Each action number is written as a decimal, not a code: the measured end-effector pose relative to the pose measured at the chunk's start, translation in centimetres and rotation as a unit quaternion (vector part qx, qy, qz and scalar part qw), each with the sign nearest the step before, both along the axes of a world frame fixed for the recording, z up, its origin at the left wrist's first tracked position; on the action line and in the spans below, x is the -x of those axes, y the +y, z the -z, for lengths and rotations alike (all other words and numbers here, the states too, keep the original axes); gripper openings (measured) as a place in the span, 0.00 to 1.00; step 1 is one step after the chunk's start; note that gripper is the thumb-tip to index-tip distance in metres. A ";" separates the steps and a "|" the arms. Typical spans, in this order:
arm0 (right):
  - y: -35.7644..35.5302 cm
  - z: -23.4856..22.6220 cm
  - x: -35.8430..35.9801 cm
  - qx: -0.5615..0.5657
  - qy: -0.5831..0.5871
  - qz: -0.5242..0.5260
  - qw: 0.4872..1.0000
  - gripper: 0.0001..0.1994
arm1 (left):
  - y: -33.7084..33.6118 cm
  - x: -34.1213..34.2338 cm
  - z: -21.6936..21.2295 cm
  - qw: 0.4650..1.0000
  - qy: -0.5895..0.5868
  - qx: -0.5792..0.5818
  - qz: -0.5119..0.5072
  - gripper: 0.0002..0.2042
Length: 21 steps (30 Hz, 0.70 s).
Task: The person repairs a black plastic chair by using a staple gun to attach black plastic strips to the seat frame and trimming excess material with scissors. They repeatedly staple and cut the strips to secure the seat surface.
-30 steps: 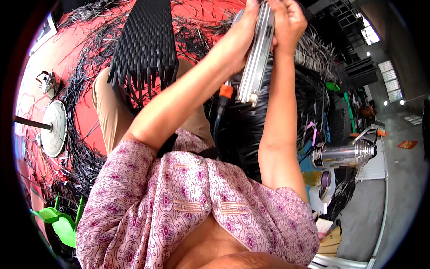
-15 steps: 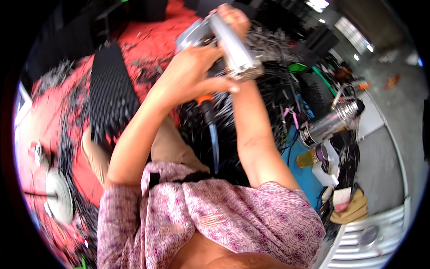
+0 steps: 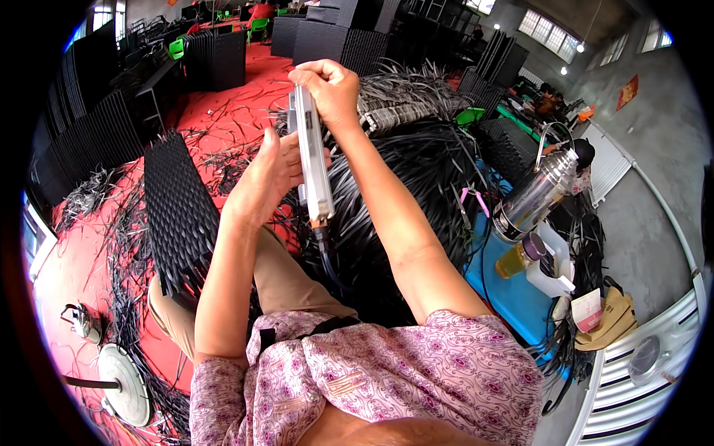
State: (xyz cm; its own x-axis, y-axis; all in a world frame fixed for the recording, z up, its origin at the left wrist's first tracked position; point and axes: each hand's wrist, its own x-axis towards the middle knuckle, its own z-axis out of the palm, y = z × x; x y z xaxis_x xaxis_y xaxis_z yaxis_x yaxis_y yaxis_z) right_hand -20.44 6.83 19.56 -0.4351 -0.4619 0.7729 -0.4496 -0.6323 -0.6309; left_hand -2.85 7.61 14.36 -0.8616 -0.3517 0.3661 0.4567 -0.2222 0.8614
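A grey metal tool (image 3: 314, 160) that looks like a pneumatic staple gun stands upright in front of me, its long straight magazine toward me. A blue hose (image 3: 328, 269) runs from an orange-and-black fitting at its lower end. My right hand (image 3: 332, 91) is closed around the tool's upper end. My left hand (image 3: 262, 177) is open beside it, palm toward the tool and thumb up. Its fingertips pass partly behind the metal body, so whether they touch it is hidden. A black woven panel (image 3: 178, 215) leans by my left knee.
A large heap of black plastic strips (image 3: 405, 193) lies beyond my right arm. On the right, a blue table (image 3: 494, 290) bears a steel thermos (image 3: 532, 197) and a jar of yellowish liquid (image 3: 517, 256). Dark panels (image 3: 335, 44) are stacked far off. A round white base (image 3: 125, 386) stands at left.
The tool has swung from a slanted, blurred position to upright, with its hose end lower. My left hand has come off it and opened; my right hand keeps hold. The view has tilted up.
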 end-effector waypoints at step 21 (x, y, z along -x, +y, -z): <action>8.7 23.2 -0.4 -0.285 -0.390 -0.284 0.828 0.29 | -1.1 1.9 9.4 0.932 0.008 -0.357 0.066 0.42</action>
